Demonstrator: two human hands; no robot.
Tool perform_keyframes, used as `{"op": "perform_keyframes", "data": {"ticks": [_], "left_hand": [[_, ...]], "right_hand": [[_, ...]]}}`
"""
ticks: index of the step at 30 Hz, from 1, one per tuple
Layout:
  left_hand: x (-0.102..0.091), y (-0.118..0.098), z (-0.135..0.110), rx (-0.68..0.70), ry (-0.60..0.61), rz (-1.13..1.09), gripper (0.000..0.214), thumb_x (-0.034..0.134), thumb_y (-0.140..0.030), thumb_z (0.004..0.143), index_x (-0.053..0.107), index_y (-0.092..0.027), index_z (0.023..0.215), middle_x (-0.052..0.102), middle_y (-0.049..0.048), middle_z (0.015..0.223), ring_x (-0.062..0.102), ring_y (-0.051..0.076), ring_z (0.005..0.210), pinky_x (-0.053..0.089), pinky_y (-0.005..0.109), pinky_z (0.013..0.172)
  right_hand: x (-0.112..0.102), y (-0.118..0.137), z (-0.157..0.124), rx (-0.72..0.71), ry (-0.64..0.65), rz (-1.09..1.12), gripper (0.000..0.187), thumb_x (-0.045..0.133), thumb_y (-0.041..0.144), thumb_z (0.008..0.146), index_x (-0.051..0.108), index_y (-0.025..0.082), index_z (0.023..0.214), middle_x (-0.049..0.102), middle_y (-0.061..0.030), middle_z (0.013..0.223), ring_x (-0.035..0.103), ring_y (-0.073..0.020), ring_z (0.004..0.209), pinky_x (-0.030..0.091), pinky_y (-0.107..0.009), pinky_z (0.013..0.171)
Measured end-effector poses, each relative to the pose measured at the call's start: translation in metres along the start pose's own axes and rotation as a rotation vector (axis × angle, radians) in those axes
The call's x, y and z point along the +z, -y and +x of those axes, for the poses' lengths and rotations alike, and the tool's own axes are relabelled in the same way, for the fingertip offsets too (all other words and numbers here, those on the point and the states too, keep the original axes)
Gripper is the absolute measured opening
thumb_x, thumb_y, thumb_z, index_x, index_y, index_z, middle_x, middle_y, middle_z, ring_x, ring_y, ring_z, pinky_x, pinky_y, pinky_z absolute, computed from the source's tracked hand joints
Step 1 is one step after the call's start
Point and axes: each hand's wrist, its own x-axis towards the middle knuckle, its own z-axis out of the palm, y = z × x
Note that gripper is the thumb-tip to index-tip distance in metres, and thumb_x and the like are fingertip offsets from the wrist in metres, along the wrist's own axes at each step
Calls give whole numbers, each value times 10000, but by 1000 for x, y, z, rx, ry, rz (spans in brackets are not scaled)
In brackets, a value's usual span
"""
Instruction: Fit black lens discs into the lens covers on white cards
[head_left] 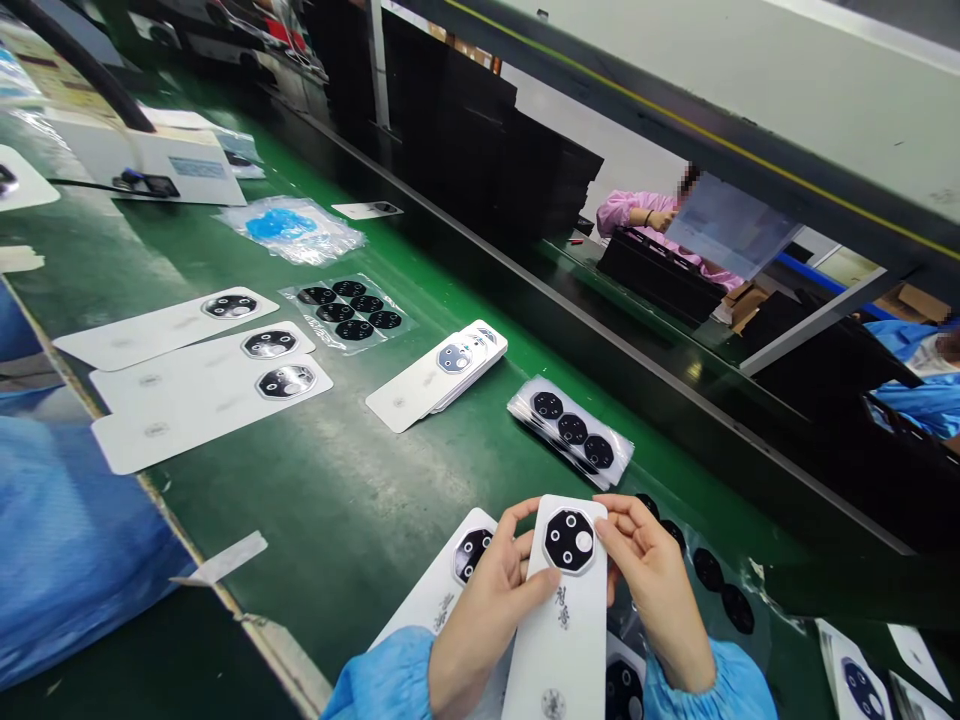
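Both my hands hold one white phone back cover [564, 620] with a black octagonal camera piece [569, 540] at its top. My left hand [484, 615] grips its left edge, thumb near the camera piece. On the right edge is my right hand [660, 590], fingertips touching beside the octagon. Under them lies another white cover [450, 585] with its own black camera piece. A film strip of black octagonal pieces [574, 432] lies just beyond my hands.
Three white covers [202, 385] lie side by side at the left, a small stack of covers [439, 375] in the middle, a sheet of black pieces [349, 308] behind. A white device [150, 160] stands far left. A person in pink [637, 212] works across the bench.
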Motion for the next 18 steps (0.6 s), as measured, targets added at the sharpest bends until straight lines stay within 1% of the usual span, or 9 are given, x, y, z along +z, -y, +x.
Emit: {"op": "perform_keyframes", "data": {"ticks": [4,9,13,18], "left_hand": [[-1,-1,0,-1,-4,16,594,675,-262,746,335,-244,1232,635,70,1064,627,153,675,486,281,614],[-3,-3,2,-21,20,102,586,636,-196,751,310,-228,1237,646,44,971,615,138,676,465,258,608],[-3,-3,3,-23,57,182,577,638,-209,740,339,-240,1232,641,38,959,609,142,690,447,249,597],[0,-5,1,-13,95,267,567,634,-195,729,373,-245,1230,636,14,869,595,154,726,439,251,617]], "right_hand": [[-1,-1,-6,7,-16,13,363,646,483,775,508,191,940,627,4,719,517,-83,412,420,-196,351],[-4,-7,-19,26,-65,32,351,636,474,788,477,202,943,652,-21,822,573,-101,464,456,-210,389],[-7,-12,-32,54,-137,78,384,661,498,753,476,205,919,658,-10,794,571,-102,426,450,-215,386],[-11,-18,-41,85,-165,152,397,684,498,733,472,210,904,661,3,787,568,-94,416,451,-210,389]]}}
